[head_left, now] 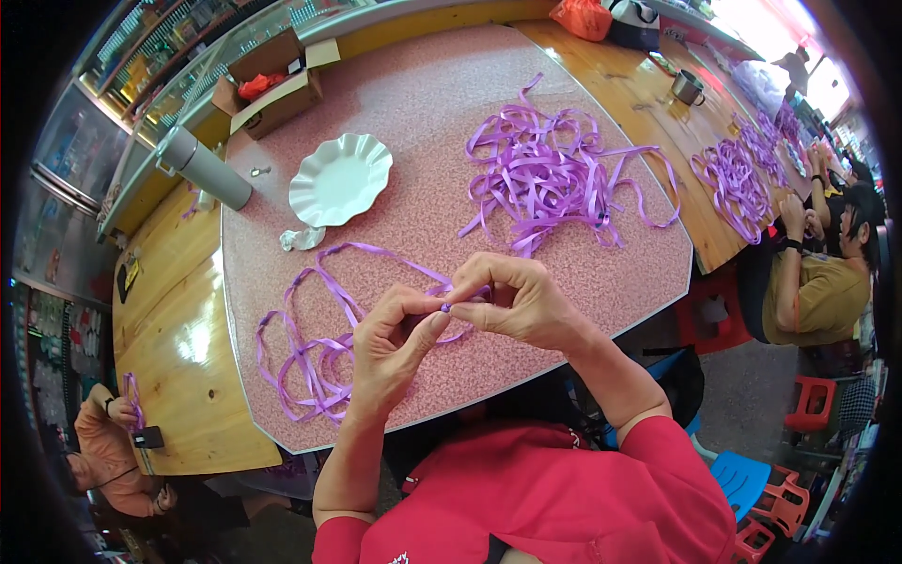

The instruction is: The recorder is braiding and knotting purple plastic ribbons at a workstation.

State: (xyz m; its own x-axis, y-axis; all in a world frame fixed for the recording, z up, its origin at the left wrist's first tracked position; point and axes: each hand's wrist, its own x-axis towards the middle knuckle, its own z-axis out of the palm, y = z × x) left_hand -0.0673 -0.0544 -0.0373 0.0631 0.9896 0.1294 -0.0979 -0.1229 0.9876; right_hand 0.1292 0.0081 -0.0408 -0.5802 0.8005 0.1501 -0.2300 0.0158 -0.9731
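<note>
Close together over the pink speckled table, my left hand [399,343] and my right hand [517,301] pinch a purple ribbon between thumbs and forefingers. A small dark purple knot or bead [446,306] shows where the fingertips meet; I cannot tell which it is. Loops of purple ribbon [299,352] lie on the table to the left of my hands and pass behind them. Beyond my right hand is a big tangled heap of the same ribbon [550,169].
A white scalloped plate [340,180], crumpled tissue [302,240], grey flask [209,169] and open cardboard box [282,99] stand at the far left. At right are a metal mug [687,88], more ribbon [733,183] and seated people [813,282]. Another person [117,451] holds ribbon at lower left.
</note>
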